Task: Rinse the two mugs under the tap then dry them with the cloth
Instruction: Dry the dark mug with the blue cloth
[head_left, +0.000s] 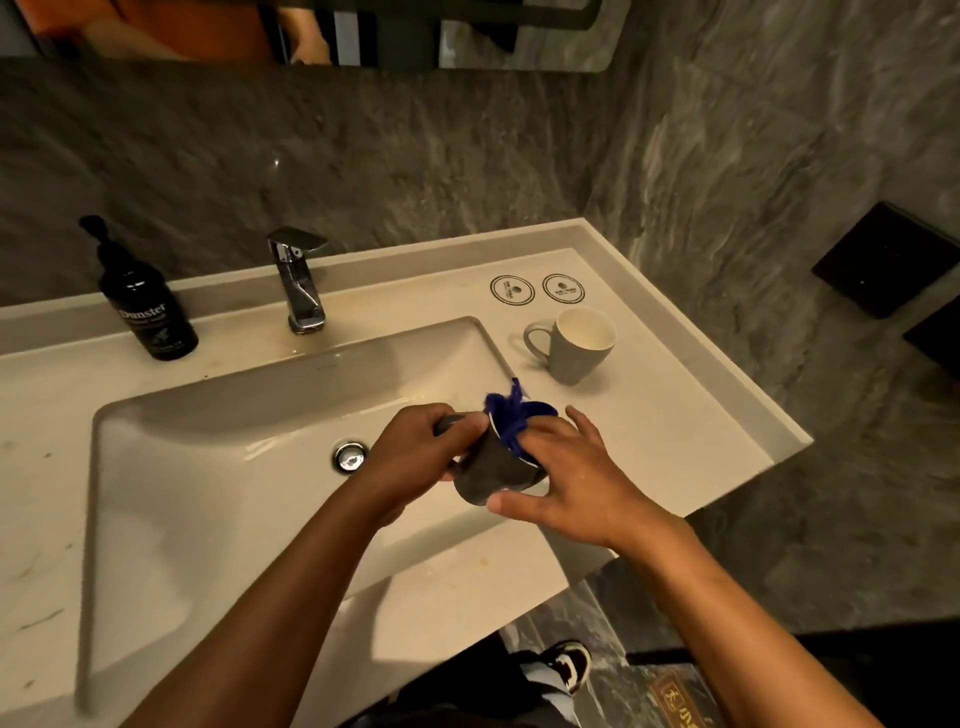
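Note:
My left hand (415, 454) grips a grey mug (493, 473) by its handle side, tilted with its mouth toward the right, over the sink's right edge. My right hand (561, 483) presses a blue cloth (511, 415) into the mug's mouth, fingers partly inside. A second grey mug (576, 343) with a white inside stands upright on the counter to the right of the basin, its handle pointing left. The chrome tap (298, 283) stands behind the basin; no water is visible from it.
The white basin (208, 467) has a metal drain (350, 457). A black pump bottle (143, 301) stands at the back left. Two round coasters (537, 288) lie near the back right corner. The counter's edge (753, 467) drops off at the right.

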